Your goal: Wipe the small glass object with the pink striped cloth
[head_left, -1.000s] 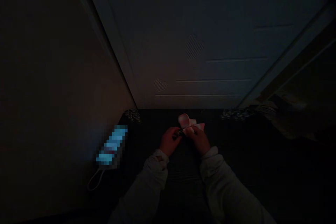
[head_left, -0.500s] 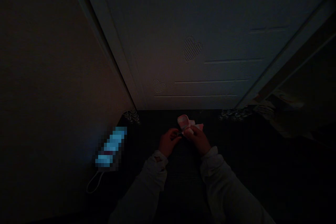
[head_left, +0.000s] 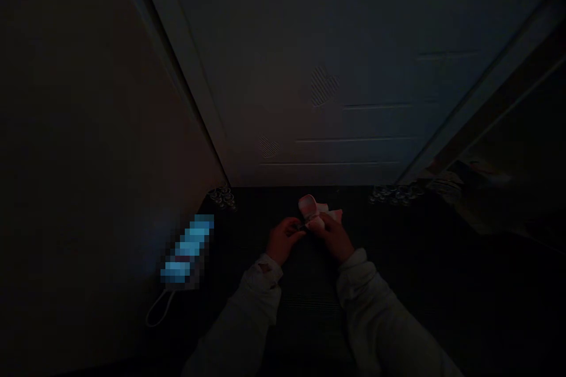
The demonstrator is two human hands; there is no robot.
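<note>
The scene is very dark. My left hand [head_left: 283, 239] and my right hand [head_left: 335, 235] meet over a dark mat [head_left: 309, 300], both with fingers curled. A small pink and white looped piece, like a ribbon bow [head_left: 315, 210], sticks up from my right hand's fingers. Between the two hands sits a small dark item [head_left: 304, 226] that my left fingertips pinch; I cannot make out what it is. Both sleeves are light coloured.
A white door with heart cut-outs [head_left: 323, 86] stands right behind the mat. A lit, blurred screen [head_left: 188, 245] with a white cord [head_left: 158, 309] lies at the left. Small piles of shiny rings [head_left: 222, 194] and more shiny rings [head_left: 395, 192] flank the mat's far corners.
The hands have barely shifted; the bow stays in the same spot. The light on the door has dimmed compared with half a second ago.
</note>
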